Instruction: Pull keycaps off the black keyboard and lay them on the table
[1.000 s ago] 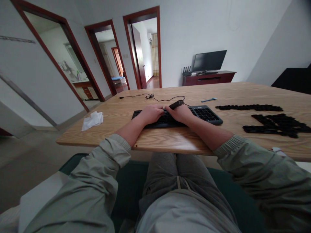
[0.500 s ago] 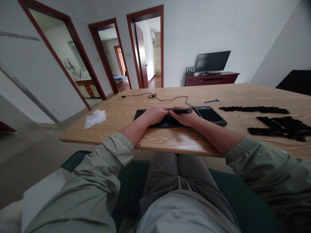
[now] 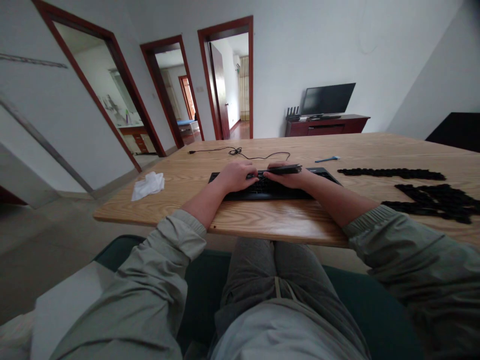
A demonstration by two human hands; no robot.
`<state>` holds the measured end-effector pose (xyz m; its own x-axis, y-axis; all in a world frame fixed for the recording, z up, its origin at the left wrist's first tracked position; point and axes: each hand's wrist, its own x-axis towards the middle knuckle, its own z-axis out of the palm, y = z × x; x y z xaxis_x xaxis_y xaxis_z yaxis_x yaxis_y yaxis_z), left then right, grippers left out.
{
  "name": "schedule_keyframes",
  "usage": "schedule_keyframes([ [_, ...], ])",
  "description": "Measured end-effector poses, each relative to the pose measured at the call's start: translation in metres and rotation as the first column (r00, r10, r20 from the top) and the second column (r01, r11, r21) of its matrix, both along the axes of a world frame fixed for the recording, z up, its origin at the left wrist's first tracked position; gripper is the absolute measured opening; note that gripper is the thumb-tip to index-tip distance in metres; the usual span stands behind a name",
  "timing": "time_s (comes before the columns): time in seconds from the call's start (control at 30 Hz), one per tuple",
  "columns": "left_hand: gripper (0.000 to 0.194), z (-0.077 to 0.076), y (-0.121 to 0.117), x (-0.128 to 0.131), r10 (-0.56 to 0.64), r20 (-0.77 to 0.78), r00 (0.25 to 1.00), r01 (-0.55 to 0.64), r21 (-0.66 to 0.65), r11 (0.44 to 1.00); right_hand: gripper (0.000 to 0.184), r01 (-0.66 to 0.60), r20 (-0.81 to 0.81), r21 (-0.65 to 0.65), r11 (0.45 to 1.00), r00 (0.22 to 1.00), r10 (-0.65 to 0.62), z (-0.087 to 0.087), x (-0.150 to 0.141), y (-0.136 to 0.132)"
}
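- Keyboard [image 3: 272,191] lying flat on my wooden table [image 3: 262,212], beneath both hands
- Left hand [image 3: 236,177] curled loosely, resting on the keys
- Right hand [image 3: 288,177] pinching a black bar [image 3: 285,169] just above the keyboard
- Black pieces [image 3: 390,173] lying well off to my right

The keyboard [image 3: 262,191] is black, as is the slim object [image 3: 283,169] in the right hand [image 3: 288,178], and the heaped pieces [image 3: 427,202] on the table are black too. The table [image 3: 262,215] is pale honey-brown wood with wavy, darker grain. The sleeve [image 3: 408,255] is sage green, the trousers [image 3: 255,280] grey, the crumpled tissue [image 3: 147,186] white, and the door frames [image 3: 250,75] dark reddish-brown.
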<state>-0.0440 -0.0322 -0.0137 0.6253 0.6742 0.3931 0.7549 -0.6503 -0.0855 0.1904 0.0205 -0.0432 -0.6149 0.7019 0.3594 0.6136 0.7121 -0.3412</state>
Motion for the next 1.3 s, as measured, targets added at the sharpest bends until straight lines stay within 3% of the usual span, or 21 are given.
schedule_keyframes([
  [0.1, 0.032, 0.005, 0.005, 0.0, 0.04, 0.18, 0.983, -0.032, -0.047, 0.998, 0.037, -0.065, 0.002, -0.034, 0.997, 0.998, 0.065, 0.001, 0.0, 0.013],
  [0.23, 0.052, 0.009, 0.019, 0.01, -0.003, 0.153, 0.988, 0.045, -0.271, 0.961, 0.036, -0.137, -0.052, -0.07, 0.988, 0.99, 0.134, 0.005, -0.002, 0.02],
  [0.4, 0.045, 0.006, 0.037, 0.026, 0.027, 0.199, 0.98, 0.062, -0.428, 0.901, 0.032, -0.233, -0.068, -0.075, 0.969, 0.971, 0.229, 0.008, -0.002, 0.017],
  [0.5, 0.037, 0.004, 0.042, 0.031, 0.013, 0.177, 0.984, 0.065, -0.43, 0.9, 0.029, -0.183, -0.118, -0.122, 0.975, 0.978, 0.169, 0.005, -0.001, 0.013],
  [0.67, 0.025, 0.005, 0.041, 0.028, -0.013, 0.144, 0.989, 0.071, -0.401, 0.913, 0.041, -0.069, -0.342, -0.2, 0.977, 0.94, -0.004, 0.004, -0.003, 0.005],
  [0.9, 0.028, 0.006, 0.04, 0.023, 0.001, 0.093, 0.996, 0.052, -0.565, 0.824, 0.029, 0.065, -0.275, -0.219, 0.974, 0.953, -0.125, -0.002, -0.007, -0.01],
  [1.07, 0.028, 0.005, 0.038, 0.021, -0.041, 0.082, 0.996, 0.077, -0.506, 0.859, 0.028, 0.076, -0.264, -0.234, 0.969, 0.955, -0.138, -0.003, -0.006, -0.008],
  [1.3, 0.028, 0.001, 0.036, 0.02, -0.049, 0.075, 0.996, 0.077, -0.436, 0.896, 0.026, -0.101, -0.256, -0.349, 0.932, 0.967, 0.009, 0.015, -0.002, 0.02],
])
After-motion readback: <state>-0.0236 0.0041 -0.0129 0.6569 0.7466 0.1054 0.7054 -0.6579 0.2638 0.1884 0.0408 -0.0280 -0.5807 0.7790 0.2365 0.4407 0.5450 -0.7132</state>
